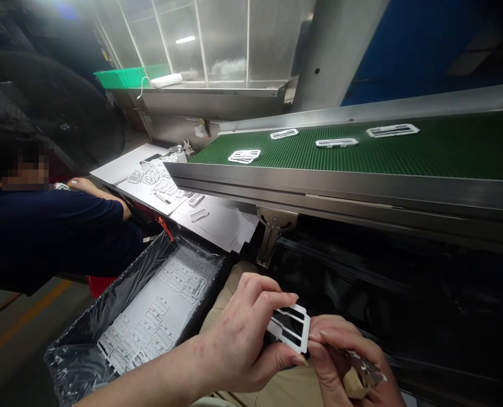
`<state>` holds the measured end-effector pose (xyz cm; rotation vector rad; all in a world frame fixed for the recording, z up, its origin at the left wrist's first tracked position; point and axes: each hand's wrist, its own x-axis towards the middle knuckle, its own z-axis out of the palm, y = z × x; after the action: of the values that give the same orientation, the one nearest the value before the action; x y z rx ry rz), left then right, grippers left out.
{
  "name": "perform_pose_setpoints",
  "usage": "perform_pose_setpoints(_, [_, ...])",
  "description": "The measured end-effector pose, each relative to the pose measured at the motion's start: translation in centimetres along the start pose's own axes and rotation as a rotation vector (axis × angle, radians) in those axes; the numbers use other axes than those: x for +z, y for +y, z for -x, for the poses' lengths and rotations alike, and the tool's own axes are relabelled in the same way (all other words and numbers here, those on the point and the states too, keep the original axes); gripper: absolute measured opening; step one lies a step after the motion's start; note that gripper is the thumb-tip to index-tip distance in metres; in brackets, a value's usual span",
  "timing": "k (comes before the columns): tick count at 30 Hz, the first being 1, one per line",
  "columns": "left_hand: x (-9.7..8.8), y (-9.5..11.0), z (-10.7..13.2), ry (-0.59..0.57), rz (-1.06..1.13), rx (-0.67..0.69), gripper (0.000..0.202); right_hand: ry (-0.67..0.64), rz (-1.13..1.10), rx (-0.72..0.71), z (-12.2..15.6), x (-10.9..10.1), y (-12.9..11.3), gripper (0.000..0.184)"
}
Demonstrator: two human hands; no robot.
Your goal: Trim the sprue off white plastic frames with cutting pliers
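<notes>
While pinched at both ends over the lap, white plastic frame (pixel 291 329) kept level for trimming: left hand (pixel 238 345) clamped at nine o'clock, right hand (pixel 344 362) clamped at three, also gripping small cutters (pixel 368 370).

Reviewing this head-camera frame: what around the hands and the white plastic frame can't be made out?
- Right hand: its lower part is cut off by the bottom edge, and the metal tool in it is mostly hidden by the fingers, so its type is unclear.
- White plastic frame: its left end is hidden behind the left hand.
- Parts in the lined bin: too small to tell apart.
</notes>
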<state>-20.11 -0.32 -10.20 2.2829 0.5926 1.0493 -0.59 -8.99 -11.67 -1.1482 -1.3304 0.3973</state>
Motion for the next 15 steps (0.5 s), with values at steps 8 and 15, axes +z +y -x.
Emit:
perform_pose_setpoints(8, [0.2,-0.1,-0.2,0.013,0.001,0.003,0.064,0.067,-0.002,0.067,0.4,1.1,0.0,0.011])
perform_pose_setpoints(15, [0.4,0.1,0.0,-0.012,0.106,-0.085,0.06,0.006,-0.003,0.018,0.5,0.8,0.0,0.018])
